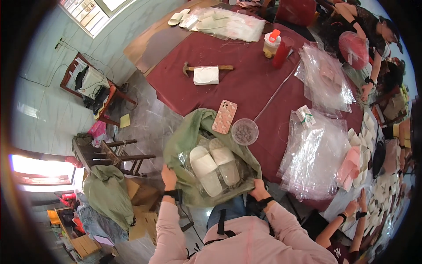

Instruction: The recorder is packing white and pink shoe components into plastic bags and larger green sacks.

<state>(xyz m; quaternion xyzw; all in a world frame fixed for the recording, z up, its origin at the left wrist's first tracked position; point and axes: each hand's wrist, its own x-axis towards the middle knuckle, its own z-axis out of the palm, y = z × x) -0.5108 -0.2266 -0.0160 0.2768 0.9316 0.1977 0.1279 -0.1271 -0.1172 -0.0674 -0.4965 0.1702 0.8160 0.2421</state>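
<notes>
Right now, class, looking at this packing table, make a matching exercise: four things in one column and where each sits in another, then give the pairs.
Things:
1. wooden-handled hammer
2. pink patterned phone
3. pair of white slippers
4. orange-capped plastic bottle

Places:
A. inside the green sack that both hands hold open
B. far side of the dark red tablecloth, beside a red cup
C. partly under a white folded packet
D. next to a small round clear tub

Pairs: 1-C, 2-D, 3-A, 4-B

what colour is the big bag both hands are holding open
Olive green bag, holding white slippers; left hand and right hand grip its rim. Seen in the head view.
</notes>
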